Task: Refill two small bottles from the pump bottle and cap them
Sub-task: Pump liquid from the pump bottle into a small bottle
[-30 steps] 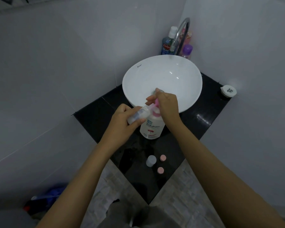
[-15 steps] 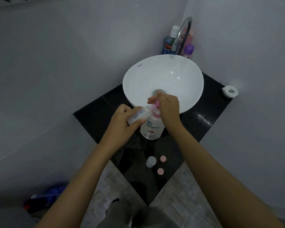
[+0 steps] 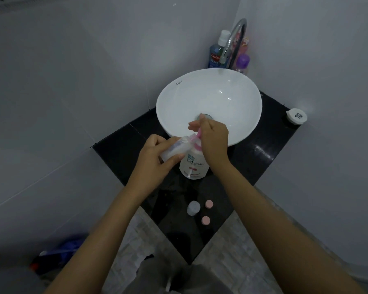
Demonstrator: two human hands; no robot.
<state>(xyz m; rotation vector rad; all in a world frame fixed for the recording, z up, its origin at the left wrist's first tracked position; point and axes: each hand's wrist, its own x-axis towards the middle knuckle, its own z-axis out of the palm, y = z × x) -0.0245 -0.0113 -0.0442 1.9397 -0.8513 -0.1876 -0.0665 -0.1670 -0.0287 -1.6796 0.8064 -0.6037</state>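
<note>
The white pump bottle [image 3: 193, 166] with a pink pump head stands on the black counter [image 3: 249, 164] in front of the basin. My left hand [image 3: 155, 158] grips a small clear bottle [image 3: 174, 149], tilted with its mouth at the pink spout. My right hand [image 3: 214, 141] rests on top of the pump head, fingers curled over it. A second small clear bottle [image 3: 193, 208] stands uncapped near the counter's front corner. Two pink caps [image 3: 209, 204] [image 3: 205, 220] lie beside it.
A white basin [image 3: 208, 96] fills the counter's back, with a chrome tap [image 3: 235, 37] over it. Mouthwash [image 3: 216, 54] and a purple-capped bottle [image 3: 243, 62] stand behind. A round white container [image 3: 296, 116] sits at the right corner. Walls close in on both sides.
My right hand has shifted slightly on the pump head. My left hand keeps the small bottle at the spout. The view has tilted a little.
</note>
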